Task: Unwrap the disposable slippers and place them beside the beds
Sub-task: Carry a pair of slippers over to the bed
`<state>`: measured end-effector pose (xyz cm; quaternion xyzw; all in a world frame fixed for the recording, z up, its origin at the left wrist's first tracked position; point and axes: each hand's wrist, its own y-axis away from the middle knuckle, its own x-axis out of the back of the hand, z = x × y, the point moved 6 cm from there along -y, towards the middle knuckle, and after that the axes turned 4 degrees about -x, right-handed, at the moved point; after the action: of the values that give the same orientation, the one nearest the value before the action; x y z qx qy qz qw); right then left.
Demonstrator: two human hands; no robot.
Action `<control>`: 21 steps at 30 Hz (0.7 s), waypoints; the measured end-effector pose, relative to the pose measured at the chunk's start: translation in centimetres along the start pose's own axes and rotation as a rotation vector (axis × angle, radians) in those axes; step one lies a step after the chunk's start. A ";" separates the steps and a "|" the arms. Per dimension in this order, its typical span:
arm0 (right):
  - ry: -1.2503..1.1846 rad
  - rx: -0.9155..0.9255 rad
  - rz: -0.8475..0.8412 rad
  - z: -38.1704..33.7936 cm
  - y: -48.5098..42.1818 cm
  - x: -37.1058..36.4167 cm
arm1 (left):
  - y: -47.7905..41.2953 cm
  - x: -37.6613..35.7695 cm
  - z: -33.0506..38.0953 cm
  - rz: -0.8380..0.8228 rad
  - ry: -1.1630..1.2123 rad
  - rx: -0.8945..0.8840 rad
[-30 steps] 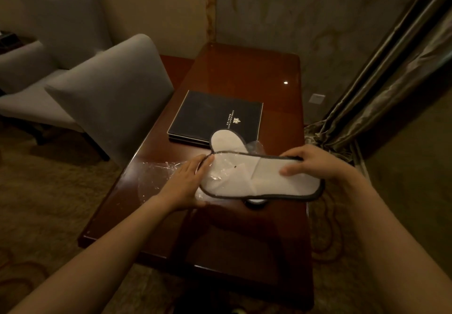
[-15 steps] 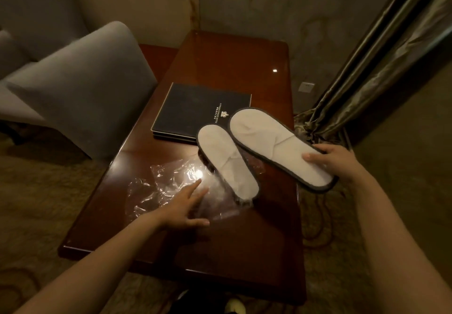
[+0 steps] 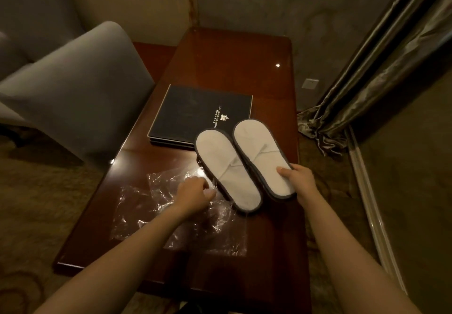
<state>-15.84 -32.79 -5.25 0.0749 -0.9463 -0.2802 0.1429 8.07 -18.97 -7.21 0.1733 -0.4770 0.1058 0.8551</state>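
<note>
Worrying bit: the left slipper point(image 3: 226, 169) lies with its heel end on the crinkly plastic wrapper point(image 3: 181, 218), so if the left hand point(image 3: 193, 192) tugs that film away the slipper could slide or get flicked off the table point(image 3: 234, 52).
Other snag: the right slipper point(image 3: 263, 157) is only pinched near its heel, so I reckon the toe end could droop or it could slip out when lifted.
Left hand: curled loosely, fingertips down on the wrapper; can't tell if it's actually gripping the film or just pressing it.
Right hand point(image 3: 299, 181): closed on the right slipper's heel edge, thumb on top.
Slippers: both out of the plastic, flat white, dark grey trim, side by side and touching, toes overlapping the dark hotel folder point(image 3: 195, 110).
Where: on the wooden table, not by any bed; no bed in view.
Also nearby: grey chair point(image 3: 80, 93) left, curtain point(image 3: 379, 74) right.
</note>
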 end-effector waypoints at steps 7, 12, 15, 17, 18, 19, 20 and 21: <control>0.279 0.019 -0.076 0.8 -2.4 -1.0 | -3.0 -2.8 1.9 -0.083 0.948 0.710; 0.282 0.075 -0.157 0.3 -3.3 -1.7 | -4.3 -3.0 2.1 0.034 1.074 0.779; 0.112 0.071 -0.144 0.2 -3.3 -1.4 | -4.6 -2.5 2.9 0.087 1.180 0.736; 0.031 0.067 -0.160 0.0 -3.2 -1.2 | -4.4 -1.7 3.5 0.122 1.239 0.713; 0.011 0.075 -0.169 -0.3 -3.1 -1.2 | -4.2 -1.1 3.7 0.137 1.255 0.695; 0.002 0.090 -0.178 -0.8 -2.9 -1.3 | -4.0 -0.5 3.8 0.157 1.269 0.677; -0.002 0.109 -0.190 -1.5 -2.7 -1.4 | -3.8 0.2 3.9 0.176 1.284 0.659; -0.008 0.131 -0.206 -2.2 -2.4 -1.7 | -3.4 0.8 3.9 0.192 1.292 0.650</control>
<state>-13.42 -35.52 -5.21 0.1797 -0.9504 -0.2312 0.1046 6.62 -23.67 -5.29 0.2789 0.1653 0.3980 0.8582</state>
